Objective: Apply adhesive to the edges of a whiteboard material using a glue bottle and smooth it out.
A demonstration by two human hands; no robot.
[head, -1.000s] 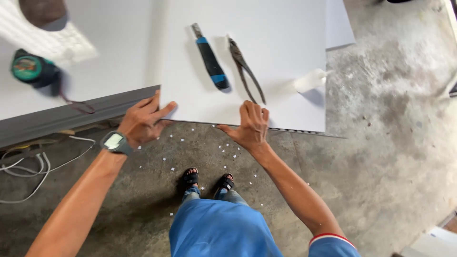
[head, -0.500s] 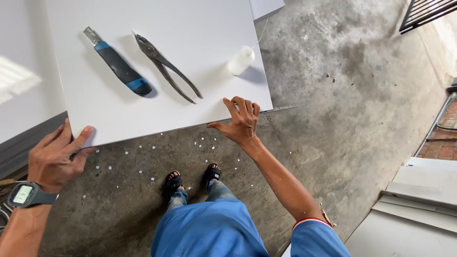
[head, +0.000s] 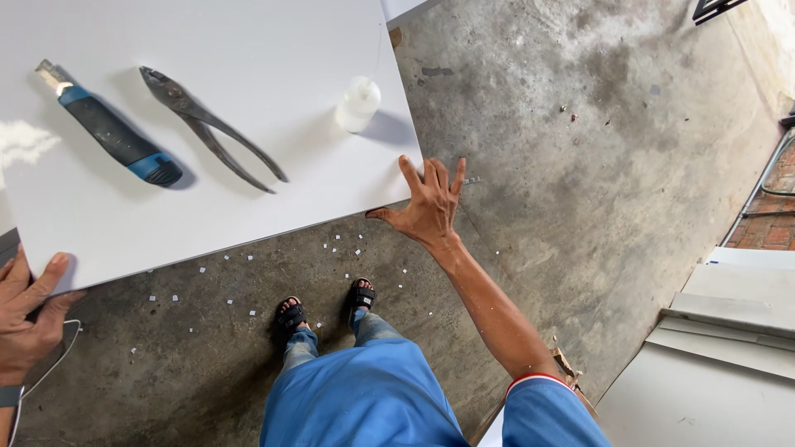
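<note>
Both hands have slid apart along the white board [head: 248, 223]; my left hand [head: 29, 314] grips its corner, my right hand [head: 426, 207] presses open-palmed, so I'd keep it level.

One board [head: 248, 74], one knife [head: 112, 139], one pliers [head: 211, 132], one bottle [head: 358, 103], perhaps.

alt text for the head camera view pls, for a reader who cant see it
A person's two hands grip a white board: right hand at its near right corner, left hand at its near left corner. On the board lie a blue-black utility knife, pliers and a small white bottle.
</note>
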